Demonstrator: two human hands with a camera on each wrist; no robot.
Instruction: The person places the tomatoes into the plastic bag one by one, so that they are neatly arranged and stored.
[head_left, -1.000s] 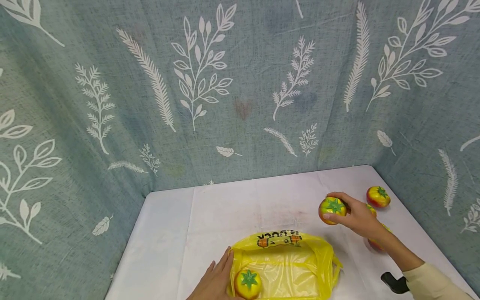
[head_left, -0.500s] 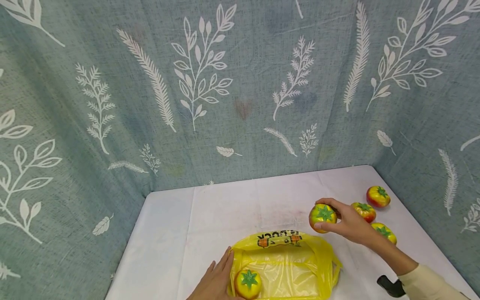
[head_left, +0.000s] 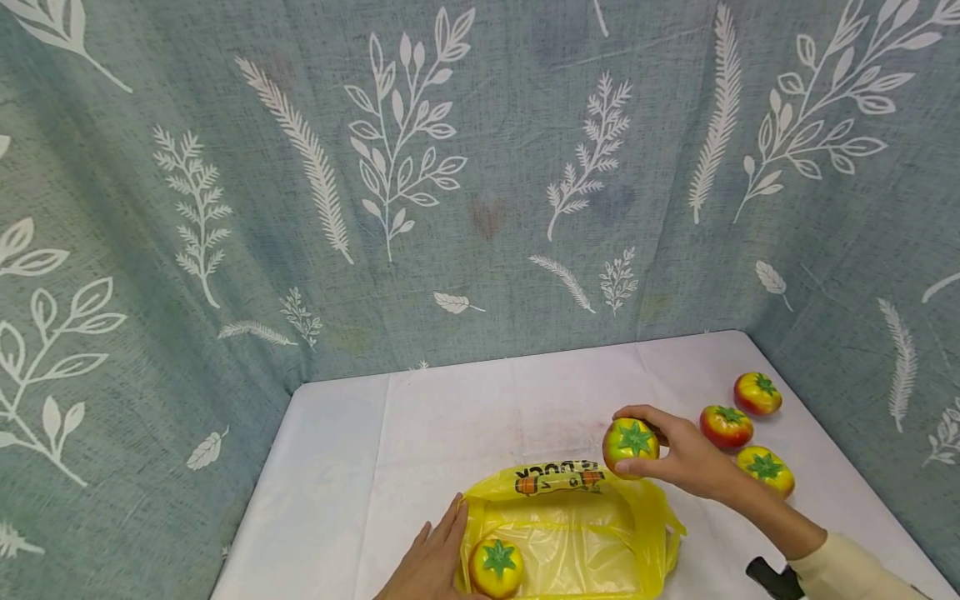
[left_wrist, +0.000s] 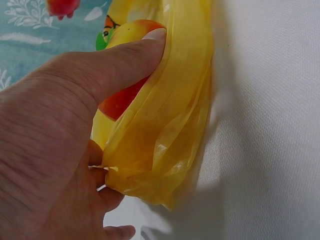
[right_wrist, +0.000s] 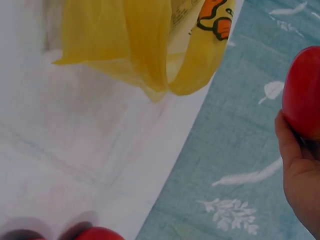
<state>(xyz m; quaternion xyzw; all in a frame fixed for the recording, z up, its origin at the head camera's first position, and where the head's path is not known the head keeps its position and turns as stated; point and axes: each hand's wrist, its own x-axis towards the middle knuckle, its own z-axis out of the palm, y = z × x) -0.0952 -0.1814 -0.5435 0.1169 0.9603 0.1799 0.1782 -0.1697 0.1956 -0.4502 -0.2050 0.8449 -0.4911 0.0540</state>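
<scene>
My right hand (head_left: 678, 454) holds a red-and-yellow tomato-like fruit (head_left: 628, 446) with a green star-shaped top, thumb in front and fingers behind. It is above the far right rim of a yellow plastic bag (head_left: 651, 521) that lies with its mouth spread. Inside the bag's left side sits a second such fruit (head_left: 497, 575). My left hand (head_left: 435, 554) grips the bag's left side; in the left wrist view its thumb lies over the fruit (left_wrist: 120, 104) and the bag's edge. In the right wrist view, the held fruit (right_wrist: 303, 92) shows its smooth red underside.
Three more tomato-like fruits stand at the table's right: a back one (head_left: 757, 393), a middle one (head_left: 726, 427) and a front one (head_left: 765, 471). A white cloth covers the table (head_left: 330, 467). Leaf-patterned curtains (head_left: 495, 183) enclose its back and sides.
My right hand has carried its fruit left and toward me, up to the bag's far right rim, uncovering the fruits on the right. The left hand and bag have stayed in place.
</scene>
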